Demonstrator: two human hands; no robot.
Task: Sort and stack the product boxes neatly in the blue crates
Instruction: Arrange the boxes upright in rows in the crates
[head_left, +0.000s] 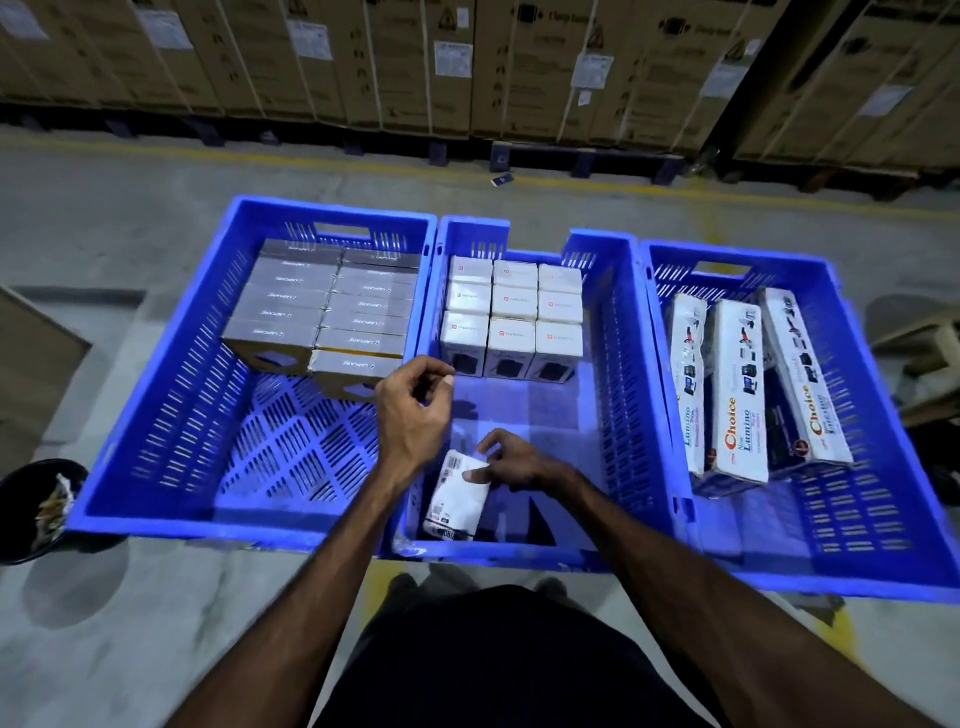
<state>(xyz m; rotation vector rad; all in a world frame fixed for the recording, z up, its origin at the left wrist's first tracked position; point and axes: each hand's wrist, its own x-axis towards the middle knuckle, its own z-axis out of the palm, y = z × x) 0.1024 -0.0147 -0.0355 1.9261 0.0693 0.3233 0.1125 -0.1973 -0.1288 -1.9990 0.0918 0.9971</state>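
Note:
Three blue crates stand side by side on the floor. The left crate (156, 405) holds two rows of grey boxes (317, 306) at its far end. White cube boxes (511, 312) fill the back of the middle crate (618, 395). Long white "Choice" boxes (737, 389) lean in the right crate (872, 467). My right hand (511, 462) pinches a small white box (457, 499) at the near end of the middle crate. My left hand (413, 415) hovers over the wall between the left and middle crates, fingers curled, holding nothing that I can see.
Tall strapped cardboard cartons (467, 62) on pallets line the far side of the aisle. A dark bin (36, 509) with scraps sits at the left. Cardboard (31, 353) lies left, and a wooden pallet (919, 338) right. My feet stand just before the middle crate.

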